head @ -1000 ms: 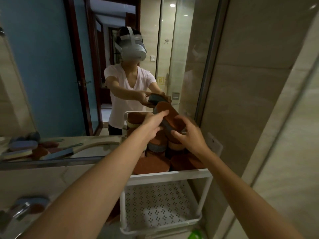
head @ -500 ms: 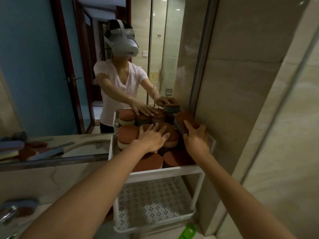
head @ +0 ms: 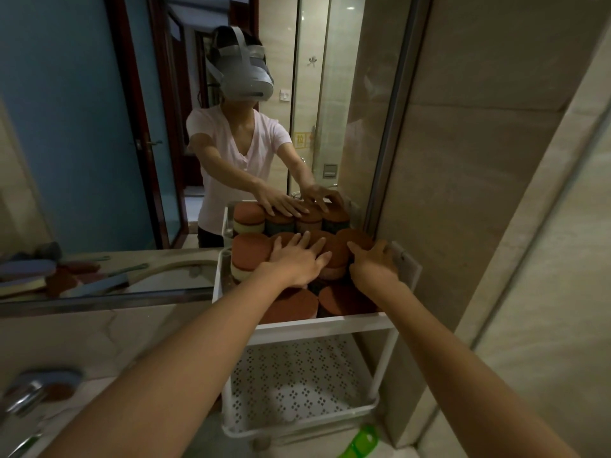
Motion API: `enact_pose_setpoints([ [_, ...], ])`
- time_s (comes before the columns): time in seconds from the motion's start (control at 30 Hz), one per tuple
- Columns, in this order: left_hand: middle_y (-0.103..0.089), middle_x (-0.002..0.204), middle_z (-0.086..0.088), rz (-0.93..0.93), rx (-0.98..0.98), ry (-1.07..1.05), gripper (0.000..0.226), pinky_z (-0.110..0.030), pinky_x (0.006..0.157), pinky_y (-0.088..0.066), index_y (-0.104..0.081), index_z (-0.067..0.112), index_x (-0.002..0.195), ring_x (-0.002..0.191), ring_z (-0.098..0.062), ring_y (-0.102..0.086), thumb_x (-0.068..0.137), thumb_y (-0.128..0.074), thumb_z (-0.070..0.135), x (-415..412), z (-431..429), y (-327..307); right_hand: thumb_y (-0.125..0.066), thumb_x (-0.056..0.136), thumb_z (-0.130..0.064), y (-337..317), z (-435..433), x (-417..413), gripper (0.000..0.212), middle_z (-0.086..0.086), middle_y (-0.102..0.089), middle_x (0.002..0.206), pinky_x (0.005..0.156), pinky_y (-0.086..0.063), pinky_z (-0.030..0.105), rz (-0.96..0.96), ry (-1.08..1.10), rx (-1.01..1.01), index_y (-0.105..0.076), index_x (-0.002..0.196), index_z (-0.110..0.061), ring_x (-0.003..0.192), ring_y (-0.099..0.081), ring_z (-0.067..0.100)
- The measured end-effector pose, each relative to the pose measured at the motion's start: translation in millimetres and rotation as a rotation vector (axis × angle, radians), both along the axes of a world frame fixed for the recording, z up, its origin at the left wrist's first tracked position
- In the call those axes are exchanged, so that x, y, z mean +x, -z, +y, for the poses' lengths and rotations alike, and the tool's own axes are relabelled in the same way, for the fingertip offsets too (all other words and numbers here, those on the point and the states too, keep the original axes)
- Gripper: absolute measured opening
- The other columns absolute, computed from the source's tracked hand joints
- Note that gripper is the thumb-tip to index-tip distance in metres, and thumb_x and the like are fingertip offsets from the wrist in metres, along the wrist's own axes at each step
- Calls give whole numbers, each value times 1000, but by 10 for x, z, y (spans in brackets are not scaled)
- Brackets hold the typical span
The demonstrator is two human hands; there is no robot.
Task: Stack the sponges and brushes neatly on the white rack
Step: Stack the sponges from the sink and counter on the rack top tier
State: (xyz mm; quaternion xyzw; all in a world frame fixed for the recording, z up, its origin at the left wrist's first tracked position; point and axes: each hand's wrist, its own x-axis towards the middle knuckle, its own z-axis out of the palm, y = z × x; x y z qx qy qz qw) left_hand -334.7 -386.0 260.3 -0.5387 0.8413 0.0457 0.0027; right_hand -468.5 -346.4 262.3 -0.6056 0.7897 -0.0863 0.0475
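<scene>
Rust-topped round sponges stand in close stacks on the top tier of the white rack, filling it from front rim to back. The left hand lies flat on the middle stacks of the rack, fingers straight and spread, gripping nothing. The right hand rests on the sponge at the rack's back right corner, thumb stretched out, fingers laid open over its top. The rack's perforated lower tier shows beneath. A mirror rises behind the rack, and a tap sits well to its left.
</scene>
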Motion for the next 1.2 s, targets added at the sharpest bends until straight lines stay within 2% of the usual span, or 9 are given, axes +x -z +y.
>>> enact_pose_setpoints([
  [0.2, 7, 159, -9, -24, 22, 3, 54, -54, 115, 1, 0, 27, 150, 147, -27, 4, 102, -22, 36, -16, 9, -21, -41, 97, -26, -83, 29, 74, 54, 22, -4, 152, 111, -24, 48, 248, -18, 88, -20, 147, -24, 138, -13, 44],
  [0.4, 1, 160, -7, 30, 52, -25, 53, -55, 115, 1, -5, 22, 151, 148, -24, 1, 101, -17, 39, -25, 27, -85, -42, 95, -19, -125, -10, 35, 53, 11, -2, 158, 119, -11, 45, 144, -134, 31, -25, 146, -17, 146, 2, 32],
  [0.5, -16, 158, -8, 181, -14, -62, 51, -53, 117, 2, -18, 15, 149, 147, -22, -8, 102, -18, 35, -7, 114, -192, -48, 91, -17, -139, 64, 59, 45, 15, -28, 150, 117, -18, 41, 100, -193, -130, -43, 136, -11, 143, -17, 31],
  [0.57, -31, 152, -10, 292, -143, -115, 46, -51, 118, 1, -25, 12, 146, 144, -23, -20, 101, -24, 24, 64, 201, -246, -54, 87, -18, -166, 173, 170, 31, 17, -48, 133, 106, -35, 41, 55, -230, -302, -58, 115, -5, 127, -42, 32],
  [0.63, -47, 141, -11, 415, -277, -201, 43, -49, 119, -4, -32, 13, 142, 137, -25, -34, 99, -29, 16, 199, 315, -298, -53, 88, -15, -193, 301, 351, 21, 15, -53, 124, 95, -44, 41, 11, -257, -479, -64, 102, -5, 114, -52, 32],
  [0.77, -63, 121, -11, 703, -408, -382, 33, -39, 106, -36, -57, 12, 121, 116, -29, -53, 96, -34, 11, 727, 694, -294, -46, 89, -10, -150, 630, 921, 20, 16, -55, 110, 76, -46, 42, -168, -404, -647, -62, 95, -1, 99, -55, 35],
  [0.87, -66, 114, -11, 817, -404, -544, 28, -26, 83, -40, -62, 7, 111, 108, -26, -58, 96, -39, 10, 1254, 1160, -31, -48, 88, -10, 71, 956, 1464, 20, 19, -58, 106, 72, -44, 41, -348, -508, -596, -61, 96, 1, 96, -56, 36],
  [1.0, -67, 112, -17, 780, -287, -746, 27, -34, 86, -42, -63, 4, 110, 106, -31, -59, 93, -43, 9, 1925, 1783, 651, -49, 88, -13, 564, 1350, 2184, 20, 21, -63, 99, 71, -44, 38, -439, -606, -412, -63, 89, 1, 91, -60, 37],
  [1.2, -67, 111, -15, 791, -128, -1085, 25, -29, 82, -43, -63, 4, 107, 104, -30, -60, 91, -44, 6, 3048, 2726, 1693, -45, 90, -15, 1410, 1889, 3398, 23, 15, -65, 103, 80, -46, 37, -448, -703, -54, -64, 96, -3, 97, -60, 33],
])
